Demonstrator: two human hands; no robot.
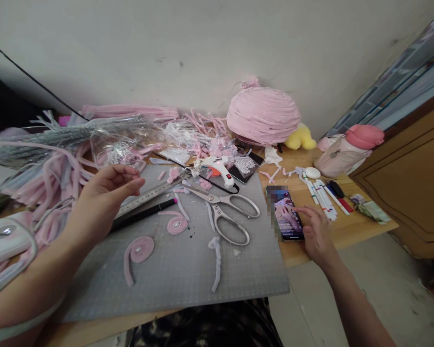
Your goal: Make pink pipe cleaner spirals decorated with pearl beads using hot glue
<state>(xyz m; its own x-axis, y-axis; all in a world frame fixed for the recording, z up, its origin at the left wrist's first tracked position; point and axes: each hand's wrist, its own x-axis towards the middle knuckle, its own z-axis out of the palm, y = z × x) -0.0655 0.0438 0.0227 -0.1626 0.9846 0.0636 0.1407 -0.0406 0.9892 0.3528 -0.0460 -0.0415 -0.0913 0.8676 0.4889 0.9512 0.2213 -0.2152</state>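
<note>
My right hand (316, 236) is at the phone (287, 217), its index finger stretched onto the lit screen and the other fingers loosely bent. The phone lies face up on the wood beside the grey cutting mat (253, 279). My left hand (112, 193) hovers over the mat's left part, half curled, with nothing visible between thumb and fingers. Below it are a steel ruler (144, 196) and a black marker (141, 215). Two pink fuzzy spirals with bead centres, a larger one (142, 249) and a smaller one (177, 224), lie on the mat near a twisted pale fuzzy stem (217, 265).
Large scissors (220, 207) lie open mid-mat, near a white glue gun (224, 172). Fuzzy stems (47, 173) heap up on the left. A pink wrapped dome (264, 115) stands against the wall. Several white pens (321, 197) and a pink-lidded bottle (347, 149) are at right.
</note>
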